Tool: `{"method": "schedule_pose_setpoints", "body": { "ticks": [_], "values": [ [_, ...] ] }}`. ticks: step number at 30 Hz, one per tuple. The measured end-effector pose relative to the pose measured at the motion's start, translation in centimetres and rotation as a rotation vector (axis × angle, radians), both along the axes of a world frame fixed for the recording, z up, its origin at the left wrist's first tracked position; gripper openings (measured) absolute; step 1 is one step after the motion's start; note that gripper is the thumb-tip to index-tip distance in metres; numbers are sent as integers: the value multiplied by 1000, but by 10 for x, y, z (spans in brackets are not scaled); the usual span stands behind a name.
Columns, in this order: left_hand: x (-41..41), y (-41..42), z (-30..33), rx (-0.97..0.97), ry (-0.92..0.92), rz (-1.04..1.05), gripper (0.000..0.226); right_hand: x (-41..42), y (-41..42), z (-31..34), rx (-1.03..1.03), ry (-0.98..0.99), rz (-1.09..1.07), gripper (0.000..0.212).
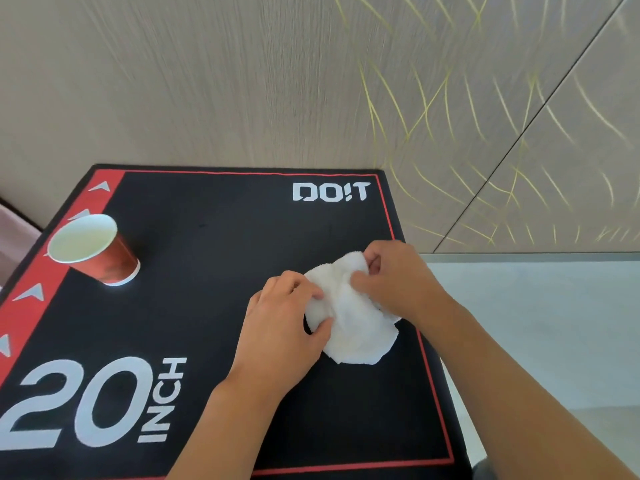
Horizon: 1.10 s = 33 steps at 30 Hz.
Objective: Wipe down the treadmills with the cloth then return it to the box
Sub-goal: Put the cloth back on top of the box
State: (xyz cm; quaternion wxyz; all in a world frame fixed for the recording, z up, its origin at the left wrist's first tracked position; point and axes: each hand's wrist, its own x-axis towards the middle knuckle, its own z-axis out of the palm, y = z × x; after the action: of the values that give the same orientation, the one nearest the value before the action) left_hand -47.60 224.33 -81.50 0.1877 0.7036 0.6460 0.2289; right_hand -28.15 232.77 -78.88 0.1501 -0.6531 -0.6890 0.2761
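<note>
both hands, left hand [284,313] and right hand [398,278], pinch the cloth [349,323] between them

I hold a white cloth [349,317] with both my hands on top of a black box [214,271]. My left hand [282,317] pinches its left side. My right hand [394,277] pinches its top. A red paper cup [95,251] stands on the box, well off to the left.
</note>
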Motion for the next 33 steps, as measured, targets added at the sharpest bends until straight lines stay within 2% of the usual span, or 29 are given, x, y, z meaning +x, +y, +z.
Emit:
{"method": "schedule_pose_setpoints", "body": {
  "ticks": [4, 7, 9, 12, 15, 16, 19, 21, 28, 31, 33],
  "values": [
    [2, -3, -1, 29, 68, 9, 34, 3, 8, -3, 219, -51, -95, 15],
    [4, -5, -4, 71, 58, -47, 37, 3, 11, -8, 251, -16, -63, 2],
    [6, -6, -7, 85, 43, -110, 40, 6, 12, -6, 275, 0, -70, 6],
    [18, -7, -4, 74, 8, -134, 53, 12, 9, 0, 208, 11, -106, 17],
    [36, -8, -3, 19, 72, -130, 68, 13, 4, -3, 63, 38, -126, 22],
    [41, -9, -5, 14, 93, -118, 65, 13, 3, -5, 51, 49, -136, 22],
    [42, -6, -11, 104, 94, -82, 35, 7, 1, -7, 49, 65, -165, 24],
    [35, -4, -14, 157, 82, -63, 24, 2, 0, -9, 51, 63, -170, 22],
    [-4, 3, -8, 286, 88, 48, 36, 8, 0, 6, 82, 111, -225, 23],
    [-11, 3, -5, 231, 111, 20, 41, 6, -3, 7, 17, 10, -165, 18],
    [-10, 0, -4, 142, 121, -50, 41, 3, -7, 7, 43, -85, -127, 17]
  ]
}}
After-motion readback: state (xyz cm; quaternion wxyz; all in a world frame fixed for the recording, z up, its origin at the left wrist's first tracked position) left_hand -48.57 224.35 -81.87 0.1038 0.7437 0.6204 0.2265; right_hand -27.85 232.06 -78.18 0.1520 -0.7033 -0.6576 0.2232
